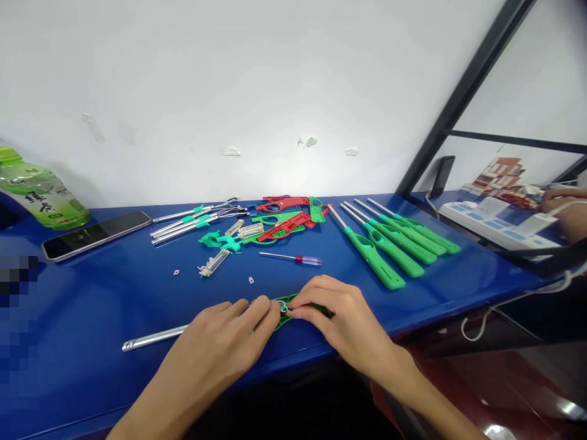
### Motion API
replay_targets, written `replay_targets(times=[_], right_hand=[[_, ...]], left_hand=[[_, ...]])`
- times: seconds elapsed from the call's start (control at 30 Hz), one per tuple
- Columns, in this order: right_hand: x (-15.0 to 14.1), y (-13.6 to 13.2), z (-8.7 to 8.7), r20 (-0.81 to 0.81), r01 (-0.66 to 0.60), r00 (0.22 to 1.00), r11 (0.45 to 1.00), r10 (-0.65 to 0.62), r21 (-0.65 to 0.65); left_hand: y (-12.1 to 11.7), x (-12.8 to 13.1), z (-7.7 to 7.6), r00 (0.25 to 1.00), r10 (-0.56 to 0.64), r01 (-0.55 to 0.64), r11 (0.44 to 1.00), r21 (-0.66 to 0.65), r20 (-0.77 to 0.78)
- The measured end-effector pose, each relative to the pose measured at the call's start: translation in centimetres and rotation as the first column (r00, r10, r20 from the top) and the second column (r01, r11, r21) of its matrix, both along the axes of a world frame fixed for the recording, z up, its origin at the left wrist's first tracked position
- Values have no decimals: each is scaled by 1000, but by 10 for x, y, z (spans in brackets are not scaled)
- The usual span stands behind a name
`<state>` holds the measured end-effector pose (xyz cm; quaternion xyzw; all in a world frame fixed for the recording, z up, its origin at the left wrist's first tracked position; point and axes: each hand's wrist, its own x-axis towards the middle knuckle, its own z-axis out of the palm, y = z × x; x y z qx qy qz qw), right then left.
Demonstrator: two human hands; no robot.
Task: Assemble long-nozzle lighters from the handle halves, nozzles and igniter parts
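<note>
A long-nosed gas lighter lies at the table's front edge, its open green casing [290, 318] partly covered by my hands and its silver tube [153, 337] pointing left. My left hand [232, 333] is closed over the joint of tube and casing. Thumb and fingertips of my right hand [342, 321] pinch inside the casing at a thin pale wire [283, 305] that forms a small loop. My fingers hide most of the casing's inside. Beyond the hands lie a screwdriver [293, 258] with a purple handle and a small white part [251, 280].
Several assembled green lighters [373, 263] lie at right. Red casing halves [287, 226], clear fuel tanks [215, 263] and metal tubes with wires [183, 226] cover the back middle. A phone [96, 235] and bottle [46, 192] stand left. Another person's hand [571, 211] shows beyond the frame.
</note>
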<state>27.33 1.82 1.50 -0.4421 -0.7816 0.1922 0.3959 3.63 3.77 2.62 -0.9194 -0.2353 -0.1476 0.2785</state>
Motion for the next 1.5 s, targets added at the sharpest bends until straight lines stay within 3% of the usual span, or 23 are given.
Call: replay_targets(times=[0.3, 0.53, 0.7, 0.97, 1.13, 1.33, 1.5], right_hand=[[1, -7, -5, 77, 14, 997, 999, -17, 52], [2, -13, -7, 160, -13, 987, 991, -8, 131], [0, -12, -11, 115, 13, 993, 984, -34, 178], [-3, -13, -12, 7, 65, 998, 983, -67, 169], [-1, -14, -11, 42, 60, 997, 985, -67, 161], [-2, -13, -13, 74, 53, 995, 982, -67, 180], [-2, -13, -13, 105, 64, 991, 983, -82, 171]], left_hand=[[-1, 1, -11, 996, -12, 13, 1000, -5, 93], [-5, -5, -2, 999, -20, 23, 996, -81, 32], [-10, -19, -13, 990, -2, 17, 994, -109, 140], [-14, -20, -17, 886, 164, -87, 977, -192, 434], [-12, -23, -19, 839, 213, -39, 942, -334, 502], [-14, -33, -18, 787, 275, -61, 926, -373, 553], [-13, -37, -16, 777, 269, -6, 907, -421, 569]])
